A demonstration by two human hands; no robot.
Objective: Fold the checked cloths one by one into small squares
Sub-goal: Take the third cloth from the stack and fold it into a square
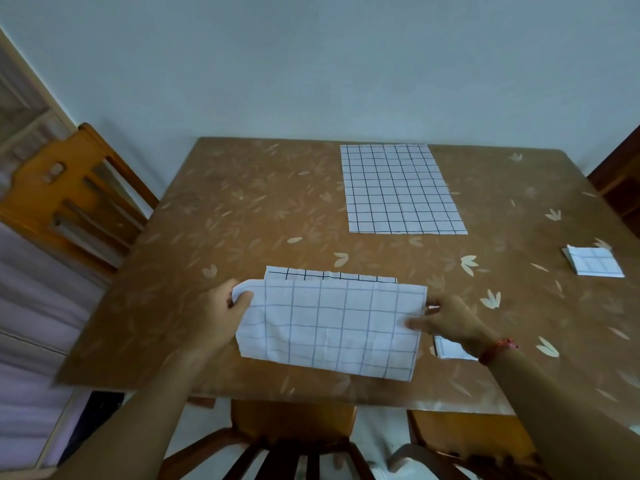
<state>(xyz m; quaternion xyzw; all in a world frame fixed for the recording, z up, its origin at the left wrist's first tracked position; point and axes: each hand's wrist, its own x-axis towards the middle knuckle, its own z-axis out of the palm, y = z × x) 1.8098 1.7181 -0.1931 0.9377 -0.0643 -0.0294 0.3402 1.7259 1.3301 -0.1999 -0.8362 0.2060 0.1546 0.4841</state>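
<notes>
Mid-task: cloth in hand at 6 o'clock on the table, half-folded, top layer over the lower one, whose far strip shows along its 12 o'clock edge. Left hand pinches its 9 o'clock edge, right hand pinches the 3 o'clock edge. Done, by the look: folded square at 3 o'clock, second folded piece at 5 o'clock, partly hidden by the right wrist. Left: finish this one, then the flat cloth at 1 o'clock, still fully spread
</notes>
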